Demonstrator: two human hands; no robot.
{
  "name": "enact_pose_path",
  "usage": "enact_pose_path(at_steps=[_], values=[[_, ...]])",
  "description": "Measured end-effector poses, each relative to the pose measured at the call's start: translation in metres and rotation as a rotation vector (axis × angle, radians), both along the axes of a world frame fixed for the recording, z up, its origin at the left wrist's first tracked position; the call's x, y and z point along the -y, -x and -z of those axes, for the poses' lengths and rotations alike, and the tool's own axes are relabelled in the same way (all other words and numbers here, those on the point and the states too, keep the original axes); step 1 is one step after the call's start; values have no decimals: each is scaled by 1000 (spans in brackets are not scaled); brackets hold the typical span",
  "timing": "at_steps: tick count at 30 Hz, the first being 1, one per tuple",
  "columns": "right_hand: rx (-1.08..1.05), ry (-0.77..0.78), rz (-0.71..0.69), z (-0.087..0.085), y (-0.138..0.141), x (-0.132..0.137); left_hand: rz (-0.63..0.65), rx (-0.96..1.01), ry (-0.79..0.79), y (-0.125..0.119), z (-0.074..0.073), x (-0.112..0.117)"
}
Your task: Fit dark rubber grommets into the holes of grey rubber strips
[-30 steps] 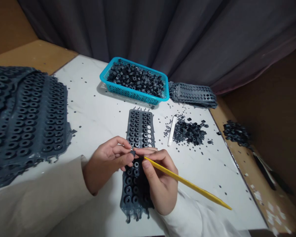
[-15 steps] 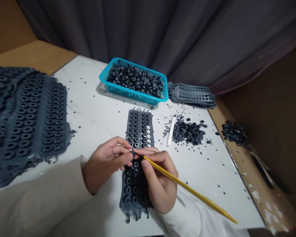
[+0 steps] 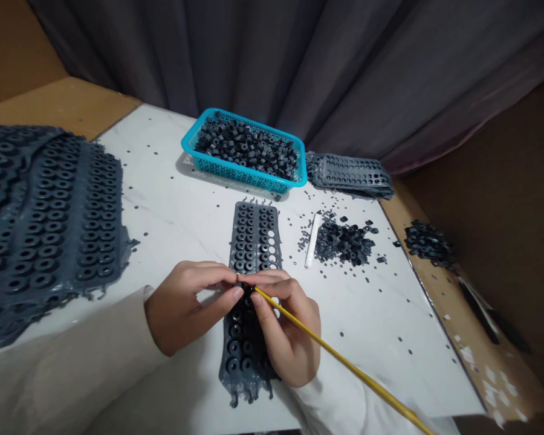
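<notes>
In the middle, my left hand (image 3: 193,305) pinches a small black rubber piece (image 3: 242,286) between thumb and fingers; the fingers partly cover it. Right up against it, my right hand (image 3: 292,326) grips a thin yellow stick (image 3: 335,353), its tip at the piece and its long end slanting down to the right. Under both hands lies a dark grey moulded rubber sheet (image 3: 254,232) with rows of ring-shaped bushings. Several round holes show along its right side. My hands hide the sheet's middle.
A blue basket (image 3: 245,174) full of black rubber pieces stands at the back. Stacked rubber sheets (image 3: 49,211) lie left, more sheets (image 3: 353,172) back right. A white stick (image 3: 313,241) lies beside a scrap pile (image 3: 349,241); another black pile (image 3: 428,243) sits farther right.
My right hand and the yellow stick have shifted slightly left and up. My left fingers have drawn closer around the black piece, which is now more hidden.
</notes>
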State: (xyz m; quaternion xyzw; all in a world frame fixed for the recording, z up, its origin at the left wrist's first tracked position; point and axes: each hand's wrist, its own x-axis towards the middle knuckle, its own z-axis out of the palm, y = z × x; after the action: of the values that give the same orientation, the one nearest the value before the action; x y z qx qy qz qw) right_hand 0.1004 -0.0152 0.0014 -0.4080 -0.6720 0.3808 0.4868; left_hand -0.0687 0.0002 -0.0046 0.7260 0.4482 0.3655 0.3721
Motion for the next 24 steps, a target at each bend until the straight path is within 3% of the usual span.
enact_pose_path(at_steps=[6,11,19,24], values=[[33,-1,51,3,-1,-2,37,39,65,-3,0,3],[-90,92,97,4,-1,-2,6,45,135,-4,0,4],[-297,269,67,-1,5,5,-37,60,66,-5,-2,5],[-351,266,63,0,8,7,-51,55,47,-5,-2,7]])
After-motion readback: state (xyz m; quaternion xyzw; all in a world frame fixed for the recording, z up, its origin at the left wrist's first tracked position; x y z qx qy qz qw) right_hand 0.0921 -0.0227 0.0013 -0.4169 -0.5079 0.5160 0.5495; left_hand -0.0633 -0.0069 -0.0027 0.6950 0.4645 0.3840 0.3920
